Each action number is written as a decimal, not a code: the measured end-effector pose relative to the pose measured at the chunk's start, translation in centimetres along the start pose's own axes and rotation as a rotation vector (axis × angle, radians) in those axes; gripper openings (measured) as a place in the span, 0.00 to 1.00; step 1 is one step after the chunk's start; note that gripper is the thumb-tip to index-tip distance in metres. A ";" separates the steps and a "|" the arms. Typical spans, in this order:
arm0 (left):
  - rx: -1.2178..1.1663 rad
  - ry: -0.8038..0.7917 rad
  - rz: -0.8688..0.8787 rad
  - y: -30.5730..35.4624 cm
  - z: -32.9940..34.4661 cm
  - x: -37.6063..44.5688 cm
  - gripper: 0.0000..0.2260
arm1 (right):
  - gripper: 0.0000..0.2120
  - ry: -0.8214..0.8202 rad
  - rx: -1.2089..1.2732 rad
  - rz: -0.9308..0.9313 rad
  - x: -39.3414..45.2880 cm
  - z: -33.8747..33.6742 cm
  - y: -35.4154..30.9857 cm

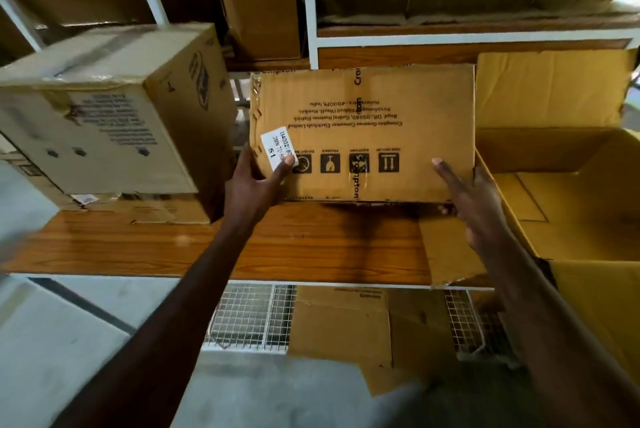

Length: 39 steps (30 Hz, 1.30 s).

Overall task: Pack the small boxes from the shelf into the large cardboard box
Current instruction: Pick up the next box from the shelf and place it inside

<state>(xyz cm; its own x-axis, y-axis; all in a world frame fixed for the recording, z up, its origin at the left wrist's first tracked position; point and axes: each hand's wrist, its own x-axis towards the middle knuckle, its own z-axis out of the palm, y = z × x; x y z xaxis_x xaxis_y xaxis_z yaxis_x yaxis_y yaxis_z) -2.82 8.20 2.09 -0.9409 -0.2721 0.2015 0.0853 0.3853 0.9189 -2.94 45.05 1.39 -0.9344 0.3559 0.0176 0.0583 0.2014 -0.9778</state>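
Observation:
A small brown box [363, 116] with upside-down print and a white label hangs a little above the wooden shelf board [173, 244]. My left hand [256, 185] grips its lower left corner, thumb over the label. At the lower right corner my right hand [474, 199] holds it, one straight finger lying on the front face and the other fingers hidden behind the edge. The large cardboard box [571, 192] stands open just to the right, its flaps up and its bottom bare where visible.
A taped brown carton [104, 116] sits on the board at the left, on top of flatter boxes. More cartons [259, 8] fill the upper shelves. Below the board are a wire mesh basket [249, 317] and flattened cardboard [346, 323] on the grey floor.

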 end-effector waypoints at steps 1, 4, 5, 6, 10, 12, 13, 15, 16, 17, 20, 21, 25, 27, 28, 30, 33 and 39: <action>0.048 0.011 0.027 1.1 -0.5 0.2 0.36 | 0.36 0.021 0.004 -0.017 -0.2 -0.2 -1.1; 0.079 0.020 0.072 3.8 -1.9 1.0 0.35 | 0.37 0.110 -0.057 -0.121 -0.4 -0.4 -3.5; 0.094 0.018 0.082 4.4 -2.1 1.4 0.35 | 0.38 0.139 -0.094 -0.156 -0.3 -0.3 -4.1; 0.121 0.020 0.104 4.8 -2.2 1.7 0.36 | 0.39 0.165 -0.142 -0.192 -0.2 -0.3 -4.5; 0.188 0.060 0.148 5.9 -2.4 3.6 0.41 | 0.39 0.237 -0.203 -0.254 0.8 0.2 -6.0; 0.205 0.077 0.129 6.2 -2.3 4.9 0.44 | 0.43 0.228 -0.182 -0.262 1.6 0.8 -6.4; 0.212 0.090 0.115 6.2 -2.1 5.5 0.46 | 0.43 0.216 -0.167 -0.266 2.1 1.1 -6.4; 0.227 0.102 0.108 5.9 -1.7 6.8 0.49 | 0.44 0.189 -0.201 -0.269 3.0 1.5 -6.2; 0.235 0.096 0.119 5.7 -1.5 7.3 0.50 | 0.46 0.184 -0.242 -0.271 3.4 1.6 -6.0; 0.241 0.086 0.139 5.6 -1.2 7.7 0.49 | 0.47 0.177 -0.284 -0.284 3.8 1.6 -5.7; 0.207 0.088 0.204 4.8 0.0 8.3 0.45 | 0.46 0.180 -0.340 -0.396 5.1 1.6 -4.6; 0.190 0.103 0.219 4.2 0.4 8.4 0.44 | 0.46 0.194 -0.337 -0.425 5.4 1.7 -4.4; 0.148 0.152 0.183 0.8 2.0 8.9 0.45 | 0.48 0.214 -0.224 -0.376 7.3 2.6 -3.0; 0.156 0.179 0.133 -0.1 3.0 8.9 0.46 | 0.51 0.173 -0.150 -0.273 7.7 3.7 -2.2; 0.171 0.197 0.116 -0.6 3.5 8.8 0.47 | 0.53 0.150 -0.118 -0.221 7.8 4.2 -1.3; 0.174 0.200 0.070 -1.5 4.5 8.7 0.49 | 0.54 0.112 -0.090 -0.127 7.8 5.2 0.8; -0.006 0.112 -0.023 -3.9 5.9 7.9 0.50 | 0.62 0.103 -0.100 -0.024 7.3 6.2 3.7; -0.169 0.086 -0.168 -7.0 7.3 6.2 0.47 | 0.69 0.149 -0.125 0.040 7.7 7.0 6.7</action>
<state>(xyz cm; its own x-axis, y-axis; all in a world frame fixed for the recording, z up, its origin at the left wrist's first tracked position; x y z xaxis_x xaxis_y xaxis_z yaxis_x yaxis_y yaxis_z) -11.65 10.30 -5.54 -0.9157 -0.3969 0.0631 -0.0091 0.1775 0.9841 -12.23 42.76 -6.49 -0.8683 0.4957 0.0188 0.1464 0.2923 -0.9451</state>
